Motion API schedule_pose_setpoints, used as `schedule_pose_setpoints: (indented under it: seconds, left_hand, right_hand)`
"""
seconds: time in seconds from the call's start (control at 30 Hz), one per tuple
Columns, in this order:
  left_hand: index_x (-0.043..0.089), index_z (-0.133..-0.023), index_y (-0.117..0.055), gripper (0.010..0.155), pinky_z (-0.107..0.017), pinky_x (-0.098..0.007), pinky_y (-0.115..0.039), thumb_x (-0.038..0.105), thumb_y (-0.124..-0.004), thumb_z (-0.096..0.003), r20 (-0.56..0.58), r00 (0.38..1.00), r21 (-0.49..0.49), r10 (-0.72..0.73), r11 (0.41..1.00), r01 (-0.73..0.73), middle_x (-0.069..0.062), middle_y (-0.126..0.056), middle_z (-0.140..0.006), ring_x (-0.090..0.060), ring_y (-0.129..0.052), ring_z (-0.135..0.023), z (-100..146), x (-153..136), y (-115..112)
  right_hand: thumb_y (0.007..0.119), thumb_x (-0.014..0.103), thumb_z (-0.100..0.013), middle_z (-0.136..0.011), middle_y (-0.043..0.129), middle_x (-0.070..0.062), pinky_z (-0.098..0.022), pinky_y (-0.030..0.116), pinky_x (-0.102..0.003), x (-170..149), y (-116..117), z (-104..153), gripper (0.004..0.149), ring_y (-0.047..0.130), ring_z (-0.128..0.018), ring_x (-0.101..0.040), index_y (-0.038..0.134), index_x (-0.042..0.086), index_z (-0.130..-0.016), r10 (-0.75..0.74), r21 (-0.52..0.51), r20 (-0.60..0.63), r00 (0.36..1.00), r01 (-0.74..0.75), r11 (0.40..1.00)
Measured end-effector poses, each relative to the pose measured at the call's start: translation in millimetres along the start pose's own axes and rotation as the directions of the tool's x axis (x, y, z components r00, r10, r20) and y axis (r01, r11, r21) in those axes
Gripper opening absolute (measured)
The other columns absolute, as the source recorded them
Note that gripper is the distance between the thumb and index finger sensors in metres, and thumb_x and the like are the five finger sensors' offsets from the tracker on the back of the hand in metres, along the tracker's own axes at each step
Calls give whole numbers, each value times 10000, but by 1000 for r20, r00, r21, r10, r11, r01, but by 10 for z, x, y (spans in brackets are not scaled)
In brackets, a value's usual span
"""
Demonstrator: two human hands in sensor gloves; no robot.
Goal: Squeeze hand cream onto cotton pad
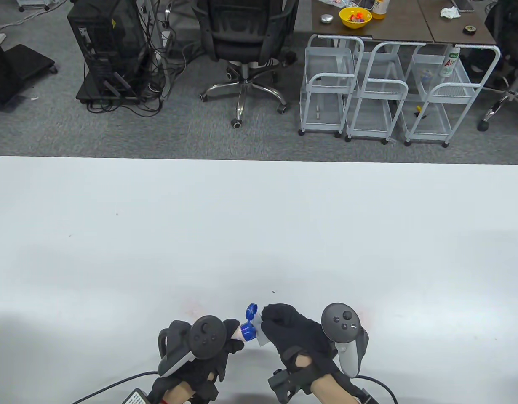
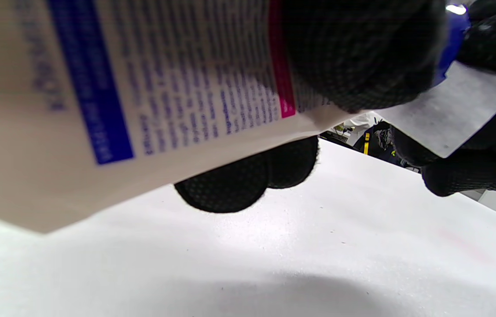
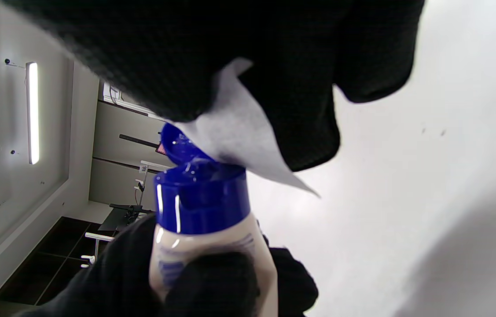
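My left hand [image 1: 225, 336] grips a cream-white hand cream tube [image 2: 111, 101] with a blue cap [image 1: 248, 331]; the flip lid [image 1: 251, 311] stands open. The tube points right, toward my right hand. My right hand [image 1: 284, 326] holds a white square cotton pad [image 3: 243, 141] against the tube's open blue cap [image 3: 201, 200]. The pad also shows in the table view [image 1: 260, 336] and in the left wrist view [image 2: 454, 110]. Both hands are held just above the white table [image 1: 259, 235] near its front edge. The nozzle is hidden behind the pad.
Beyond the table's far edge stand an office chair [image 1: 246, 38], a computer tower [image 1: 107, 46] with cables, and white wire carts [image 1: 368, 97]. Cables [image 1: 111, 385] trail from both gloves at the front edge.
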State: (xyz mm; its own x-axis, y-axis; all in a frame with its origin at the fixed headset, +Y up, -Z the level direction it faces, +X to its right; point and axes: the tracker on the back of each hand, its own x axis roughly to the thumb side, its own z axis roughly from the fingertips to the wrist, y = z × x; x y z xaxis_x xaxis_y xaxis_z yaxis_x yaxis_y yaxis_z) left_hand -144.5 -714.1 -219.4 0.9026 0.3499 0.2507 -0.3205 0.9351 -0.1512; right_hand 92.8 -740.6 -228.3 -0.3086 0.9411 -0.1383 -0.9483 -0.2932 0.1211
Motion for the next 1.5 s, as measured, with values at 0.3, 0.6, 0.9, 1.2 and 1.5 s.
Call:
schedule_pose_setpoints:
  seconds: [0.3, 0.6, 0.9, 1.2, 1.5]
  left_hand:
    - [293, -751, -912, 513, -363, -364, -978, 478, -807, -284, -16, 1000, -11, -9, 1000, 9, 121, -1174, -596, -88, -1233, -423, -4, 1, -1]
    - [292, -734, -928, 505, -355, -373, -978, 470, -813, -276, -31, 1000, -27, -5, 1000, 4, 111, -1185, -579, -96, -1237, -410, -9, -4, -6]
    - [288, -735, -929, 507, -351, -374, -978, 469, -811, -277, -43, 999, -44, -16, 999, 14, 110, -1186, -576, -97, -1237, -405, -23, -7, -12]
    - [275, -729, -938, 506, -342, -371, -982, 474, -817, -280, -88, 994, -74, -60, 996, 53, 105, -1193, -566, -96, -1241, -394, -54, -29, -51]
    - [349, -895, -753, 532, -507, -401, -900, 438, -830, -377, -166, 979, 16, 118, 993, -117, 115, -1033, -807, -112, -1130, -636, -55, -240, 91]
  right_hand:
    - [947, 316, -408, -669, 1058, -14, -508, 855, -477, 8, 15, 7, 376, 1140, -591, -262, 897, 268, -777, -16, 25, -6, 1000, 16, 1000]
    - [945, 317, -409, -670, 1058, -15, -507, 855, -476, 12, 30, 9, 376, 1141, -588, -262, 896, 267, -778, -13, 35, -15, 1000, 14, 999]
    - [945, 316, -409, -670, 1057, -17, -506, 856, -476, 8, 43, 1, 377, 1142, -587, -262, 894, 263, -779, -14, 39, -25, 1000, 15, 999]
    - [947, 315, -407, -663, 1061, -17, -506, 856, -477, 14, 68, -10, 376, 1145, -582, -260, 898, 261, -776, 3, 46, -3, 1000, -3, 999]
    - [942, 313, -412, -670, 1057, -18, -508, 852, -481, 10, -107, -33, 375, 1141, -584, -262, 894, 259, -780, -76, -7, 3, 997, 76, 997]
